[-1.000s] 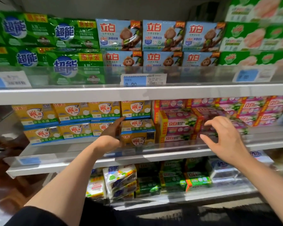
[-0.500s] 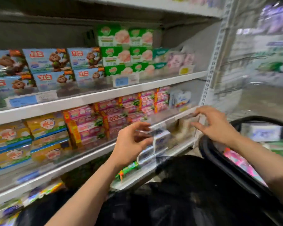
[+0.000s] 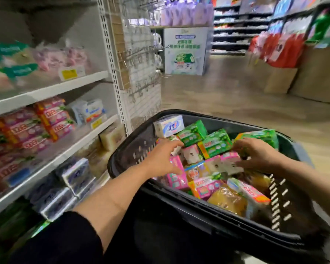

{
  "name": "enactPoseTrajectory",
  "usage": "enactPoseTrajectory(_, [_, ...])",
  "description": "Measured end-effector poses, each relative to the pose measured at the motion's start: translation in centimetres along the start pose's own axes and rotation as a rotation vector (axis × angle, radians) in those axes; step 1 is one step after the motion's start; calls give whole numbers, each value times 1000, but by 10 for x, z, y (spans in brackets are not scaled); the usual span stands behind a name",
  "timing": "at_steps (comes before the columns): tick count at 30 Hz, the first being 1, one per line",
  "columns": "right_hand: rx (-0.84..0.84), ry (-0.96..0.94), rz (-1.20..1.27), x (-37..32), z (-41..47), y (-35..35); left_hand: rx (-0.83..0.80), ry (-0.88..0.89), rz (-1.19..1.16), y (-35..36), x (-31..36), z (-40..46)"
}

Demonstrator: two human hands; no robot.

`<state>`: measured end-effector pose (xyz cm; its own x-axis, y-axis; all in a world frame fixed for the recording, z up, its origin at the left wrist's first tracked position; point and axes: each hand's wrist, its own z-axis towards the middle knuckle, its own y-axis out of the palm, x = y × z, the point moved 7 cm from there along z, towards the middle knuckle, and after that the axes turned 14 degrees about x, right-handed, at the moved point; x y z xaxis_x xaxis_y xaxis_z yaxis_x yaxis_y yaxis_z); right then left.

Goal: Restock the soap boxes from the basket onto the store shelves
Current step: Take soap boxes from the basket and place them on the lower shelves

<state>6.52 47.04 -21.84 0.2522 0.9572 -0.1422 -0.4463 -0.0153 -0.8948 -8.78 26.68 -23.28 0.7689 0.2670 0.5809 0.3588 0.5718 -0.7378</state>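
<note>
A black plastic basket (image 3: pixel 133 149) stands on the floor to the right of the shelves, filled with several soap boxes: green ones (image 3: pixel 214 143), pink ones (image 3: pixel 174 178), a white-blue one (image 3: pixel 169 125) and yellow packs (image 3: pixel 227 201). My left hand (image 3: pixel 161 159) reaches into the basket with fingers spread over the pink and white boxes, holding nothing that I can see. My right hand (image 3: pixel 255 154) hovers over the pink-white boxes (image 3: pixel 230 159), its fingers loosely bent above them. The store shelves (image 3: pixel 51 90) rise at the left, stocked with pink-red soap boxes (image 3: pixel 51 119).
White-blue packs (image 3: pixel 74 172) fill the lower shelf. A pegboard end panel with metal hooks (image 3: pixel 141 82) stands just behind the basket. The aisle floor (image 3: pixel 227 96) stretches beyond, with cardboard displays (image 3: pixel 312 73) at the right.
My view swung right from the shelves to the basket. Both hands left the shelf front and moved down into the basket over the soap boxes.
</note>
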Motion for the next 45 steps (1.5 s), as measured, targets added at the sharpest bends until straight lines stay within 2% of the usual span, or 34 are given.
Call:
enactPoseTrajectory(4, [-33,84,-3,36,-18,5,-390,133,314,53,-12,12])
enactPoseTrajectory(6, [-63,88,46,41,-23,12,-534,224,476,71,-25,12])
enactPoseTrajectory(10, [-332,156,303,30,-39,46,-622,309,631,86,-43,15])
enactPoseTrajectory(13, [-422,120,347,19,-44,55,-635,404,694,90,-44,16])
enactPoseTrajectory(18, [-454,126,360,11,-43,52,-543,490,618,87,-45,25])
enactPoseTrajectory(21, [-498,109,359,2,-45,51,-476,403,485,79,-49,30])
enactPoseTrajectory(24, [-570,149,431,-5,-49,49,-281,301,239,58,-46,36])
enactPoseTrajectory(27, [-753,201,506,-16,-61,50,-75,161,-29,37,-45,41])
enactPoseTrajectory(30, [-821,155,401,-23,-70,59,18,111,-166,26,-46,44])
enactPoseTrajectory(33, [-751,75,328,-31,-67,62,4,100,-144,27,-51,43])
enactPoseTrajectory(38, [-658,-42,339,-37,-59,62,-15,34,-188,28,-49,42])
enactPoseTrajectory(41, [-605,-4,385,-34,-56,58,-8,-6,-246,24,-50,42])
enactPoseTrajectory(45, [-370,193,591,-18,-39,39,46,-68,-307,19,-54,43])
